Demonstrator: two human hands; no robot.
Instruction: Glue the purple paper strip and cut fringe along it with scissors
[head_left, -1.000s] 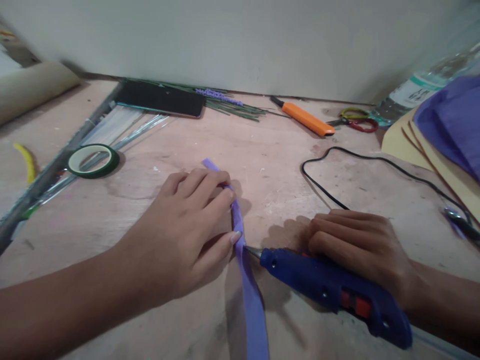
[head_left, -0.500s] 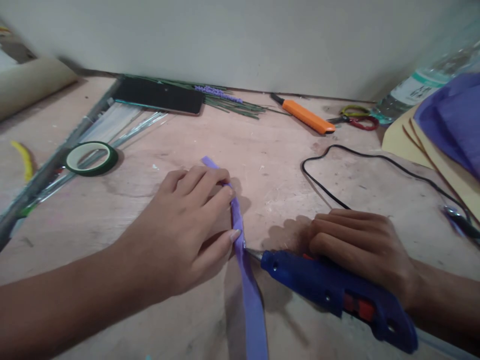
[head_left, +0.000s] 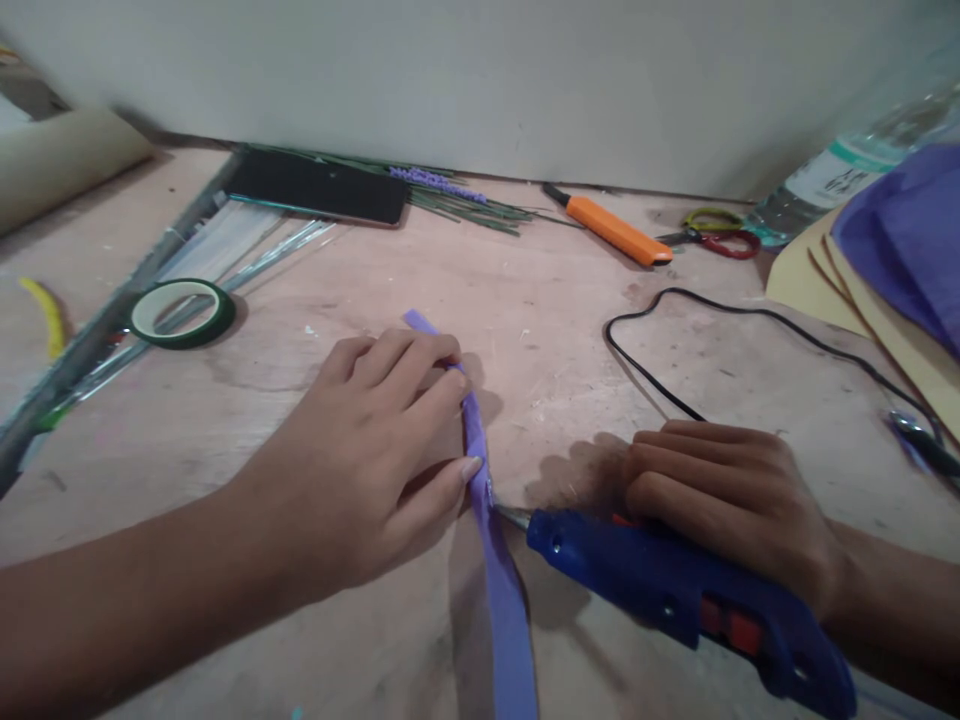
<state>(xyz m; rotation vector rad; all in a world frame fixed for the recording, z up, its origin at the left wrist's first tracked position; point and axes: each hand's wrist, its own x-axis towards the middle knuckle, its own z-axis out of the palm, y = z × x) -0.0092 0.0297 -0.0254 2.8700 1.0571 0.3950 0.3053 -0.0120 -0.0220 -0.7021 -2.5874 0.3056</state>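
At the centre of a pale, scuffed wooden tabletop (head_left: 547, 300), a long, narrow, flat purple strip (head_left: 511, 640), paper or cloth, hard to tell which. Runs from above the left hand down to the bottom edge of view. On its upper part, the bare left hand (head_left: 375, 430), fingers curled over the strip and thumb tip resting on it, holding it down against the table. At its right edge, the thin metal nozzle (head_left: 512, 516) of a blue plastic glue gun with red parts (head_left: 675, 580); touching or just beside the strip, cannot tell which. Around the gun, the bare right hand (head_left: 739, 490), fingers closed in a firm grip.

Farther out, to the left, a roll of dark green tape (head_left: 216, 325) lying flat. Beyond it, a black, flat rectangular phone (head_left: 315, 188), near thin green stems (head_left: 480, 213) and a bumpy purple piece (head_left: 439, 184). At the back right, an orange-handled cutter (head_left: 619, 230), then red-and-yellow-handled scissors (head_left: 727, 243) and a clear plastic bottle (head_left: 821, 185). Nearer at right, a looping black cord (head_left: 750, 309) and stacked purple sheets (head_left: 900, 240).
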